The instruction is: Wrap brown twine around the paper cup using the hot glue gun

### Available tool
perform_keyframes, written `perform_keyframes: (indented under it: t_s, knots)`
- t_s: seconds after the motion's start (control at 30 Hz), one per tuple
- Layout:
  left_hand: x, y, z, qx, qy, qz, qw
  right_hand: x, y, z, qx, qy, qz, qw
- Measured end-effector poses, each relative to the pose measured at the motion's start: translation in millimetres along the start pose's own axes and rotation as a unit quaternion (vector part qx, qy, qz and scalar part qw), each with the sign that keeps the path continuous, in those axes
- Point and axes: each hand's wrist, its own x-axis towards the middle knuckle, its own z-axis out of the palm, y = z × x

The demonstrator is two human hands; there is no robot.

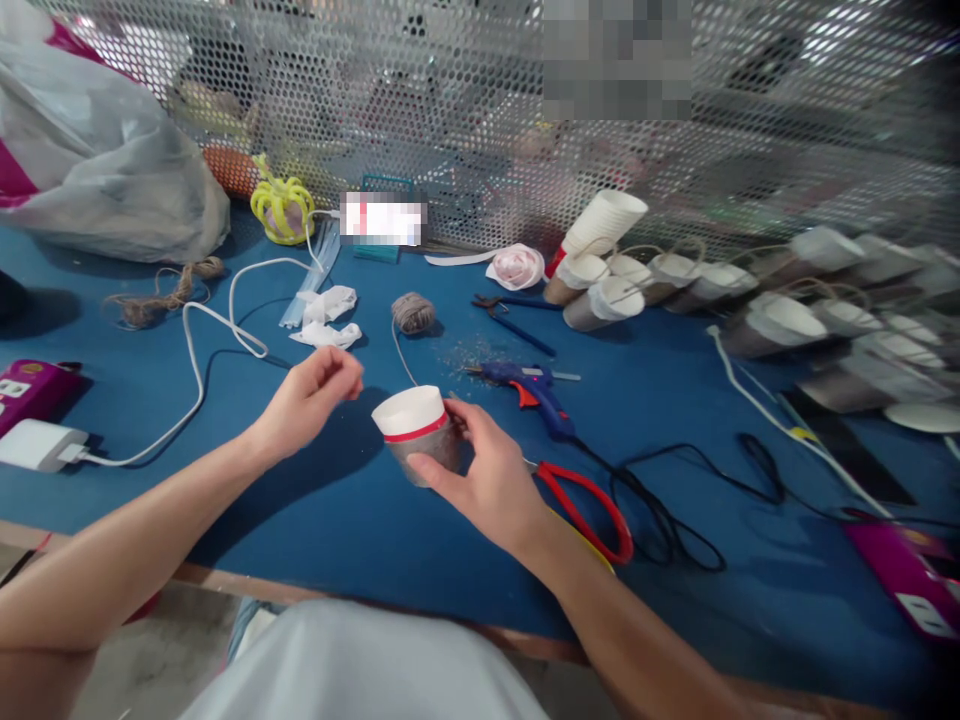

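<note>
On the far left of the blue desk point(330, 540) we had a pale plastic bag point(120, 150), with a purple power strip point(45, 395) and a white charger point(41, 447) nearer us. Our left hand point(307, 395) hung just below some white scraps point(328, 305), its fingers curled in towards the thumb; we could not tell whether it pinched anything thin. Beyond the gap between our hands sat a ball of grey yarn point(413, 314), its strand running down towards the paper cup point(411, 430). We judged this cup very light, its wall stiff enough to keep its round shape but easily dented, with the white rim the weakest part. The grey lower body looked rough and not slippery, so it seemed the best place for a gentle grip. The cup was tilted a little, to the right of our left hand and apart from it, in the grasp of our right hand point(495, 480), which was partly closed, its thumb on the near side and fingers round the far side. Farther right came a blue glue gun point(536, 385), red-handled scissors point(619, 515) and grouped grey cups point(607, 300).
</note>
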Motion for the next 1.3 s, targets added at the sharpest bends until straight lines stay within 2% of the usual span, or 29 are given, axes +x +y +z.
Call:
perform_keyframes:
  t_s: [0.1,0.2,0.33,0.43,0.6,0.77,1.03,1.3]
  knots:
    - [-5.4,1.5,4.0,-0.012,-0.060,0.042,0.997,-0.2,1.4,3.2,-0.023,0.005,-0.022,0.999]
    - [-12.3,6.3,9.4,0.067,-0.125,0.066,0.988,-0.6,3.2,6.4,-0.039,0.011,-0.048,0.998]
    - [-18.1,10.0,16.9,0.209,-0.158,0.096,0.960,-1.0,3.0,9.7,-0.070,0.011,-0.094,0.993]
    - [-19.0,7.7,20.9,0.268,-0.168,0.094,0.944,-1.2,1.2,11.5,-0.083,0.000,-0.105,0.991]
    - [-18.3,3.3,21.2,0.226,-0.197,0.054,0.952,-0.7,1.0,9.6,-0.056,-0.034,-0.105,0.992]
    - [-18.3,3.0,18.2,0.189,-0.220,0.035,0.956,2.3,2.8,-0.7,-0.010,-0.010,-0.110,0.994]
    - [-19.3,1.8,18.4,0.195,-0.255,0.058,0.945,4.2,-0.7,-6.1,0.015,0.056,-0.134,0.989]
    - [-20.6,2.3,18.9,0.186,-0.253,0.074,0.947,3.2,1.7,-4.6,0.002,0.037,-0.108,0.993]
